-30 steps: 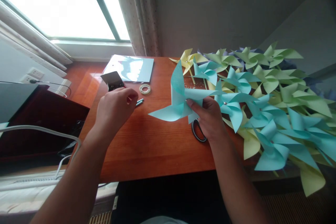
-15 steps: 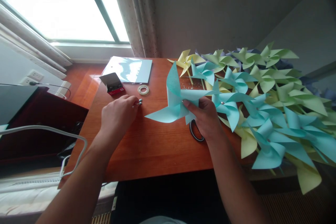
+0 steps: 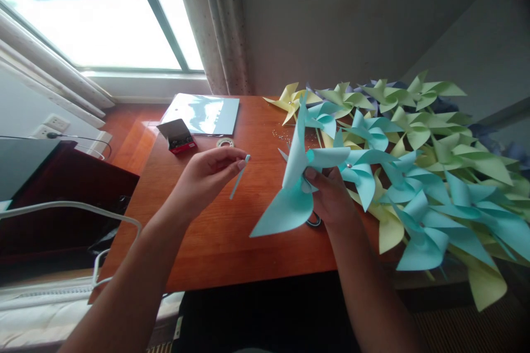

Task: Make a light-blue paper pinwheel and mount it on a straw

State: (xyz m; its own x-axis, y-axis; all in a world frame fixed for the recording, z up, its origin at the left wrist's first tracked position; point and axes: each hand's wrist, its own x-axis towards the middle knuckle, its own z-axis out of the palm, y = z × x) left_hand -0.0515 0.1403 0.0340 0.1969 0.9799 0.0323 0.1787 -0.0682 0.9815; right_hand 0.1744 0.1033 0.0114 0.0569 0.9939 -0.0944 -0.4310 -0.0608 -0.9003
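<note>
Between the thumb and fingers of my left hand [image 3: 202, 185] is a thin light-blue paper stick [image 3: 237, 183], slanting down toward the table. My right hand [image 3: 333, 196] pinches a light-blue paper pinwheel [image 3: 284, 212] at its centre, turned partly side-on. The stick and the pinwheel are apart, with a gap of bare wood showing between them. Below the pinwheel, the dark loop of a scissors handle [image 3: 315, 220] shows; the rest of it is covered. Just beyond my left fingers lies a roll of tape [image 3: 226, 143], partly hidden by that hand.
Many finished pinwheels [image 3: 418, 226] in blue, green, yellow and purple crowd the right side of the wooden table [image 3: 232, 253]. A small open red box [image 3: 181, 146] and a shiny flat folder [image 3: 207, 113] lie at the back left. Tiny beads [image 3: 285, 137] are scattered behind the pinwheel.
My left hand has moved right and lifted the stick, which now shows at greater length. My right hand has tilted the pinwheel sideways and brought it slightly lower.
</note>
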